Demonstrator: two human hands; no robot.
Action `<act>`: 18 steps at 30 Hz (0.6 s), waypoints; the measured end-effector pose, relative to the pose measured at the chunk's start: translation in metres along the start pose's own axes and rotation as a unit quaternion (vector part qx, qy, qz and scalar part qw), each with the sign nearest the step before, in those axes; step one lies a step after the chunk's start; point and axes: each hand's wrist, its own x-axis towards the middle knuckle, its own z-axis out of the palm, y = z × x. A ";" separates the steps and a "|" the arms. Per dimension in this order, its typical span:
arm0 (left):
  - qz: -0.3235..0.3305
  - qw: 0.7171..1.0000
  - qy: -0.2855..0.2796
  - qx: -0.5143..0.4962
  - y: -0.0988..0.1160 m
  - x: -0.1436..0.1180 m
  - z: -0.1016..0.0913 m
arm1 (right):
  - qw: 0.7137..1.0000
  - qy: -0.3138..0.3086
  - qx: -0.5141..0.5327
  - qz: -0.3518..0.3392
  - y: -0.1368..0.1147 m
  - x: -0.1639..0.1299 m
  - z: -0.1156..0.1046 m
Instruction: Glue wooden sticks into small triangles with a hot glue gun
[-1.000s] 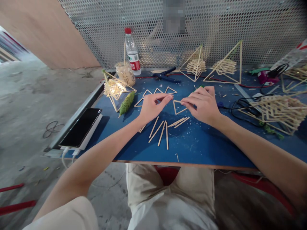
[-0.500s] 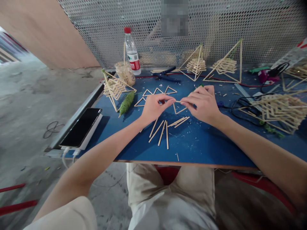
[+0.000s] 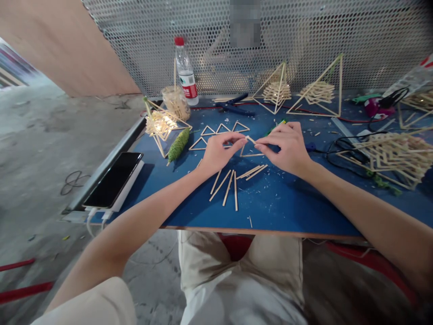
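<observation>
A short thin wooden stick (image 3: pixel 251 140) spans the gap between my hands. My right hand (image 3: pixel 284 145) pinches its right end between thumb and fingers. The fingertips of my left hand (image 3: pixel 221 151) are closed at its other end. Just below, a stick frame (image 3: pixel 252 155) lies partly hidden by my right hand. A green and yellow item (image 3: pixel 279 126) shows behind the right fingers; its kind is unclear. Small stick triangles (image 3: pixel 222 128) lie flat beyond my left hand. Several loose sticks (image 3: pixel 230 189) are spread nearer to me on the blue table (image 3: pixel 287 207).
At left are a phone (image 3: pixel 113 180), a green wound bundle (image 3: pixel 178 145) and a lit stick ornament (image 3: pixel 160 124). A jar (image 3: pixel 176 104), a bottle (image 3: pixel 187 79) and dark blue pliers (image 3: pixel 235 106) stand or lie behind. Stick pyramids (image 3: pixel 276 92) line the mesh; a larger stick piece (image 3: pixel 395 158) and cables occupy the right.
The held stick has tilted, its left end now higher, and more of the green and yellow item shows. The ornament at left has lit up. Both hands have barely moved.
</observation>
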 end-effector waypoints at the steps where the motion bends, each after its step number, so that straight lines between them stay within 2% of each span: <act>1: 0.016 1.000 -0.005 -0.001 0.001 0.000 0.000 | 1.000 -0.006 0.008 0.000 0.000 0.000 0.000; 4: 0.069 0.997 -0.014 0.008 0.007 -0.001 -0.002 | 0.999 -0.013 0.037 0.010 -0.002 0.000 -0.001; 8: 0.131 0.990 0.003 0.053 0.014 -0.001 -0.005 | 0.992 -0.010 0.120 0.043 -0.007 0.000 -0.004; 11: 0.132 0.988 0.001 0.082 0.015 0.000 -0.007 | 0.985 -0.017 0.159 0.071 -0.012 -0.001 -0.006; 15: 0.112 0.991 -0.020 0.074 0.011 -0.001 -0.007 | 0.984 -0.018 0.154 0.091 -0.019 0.000 -0.007; 18: 0.083 0.996 0.001 0.040 0.007 -0.001 -0.006 | 0.977 -0.012 0.175 0.123 -0.020 0.001 -0.008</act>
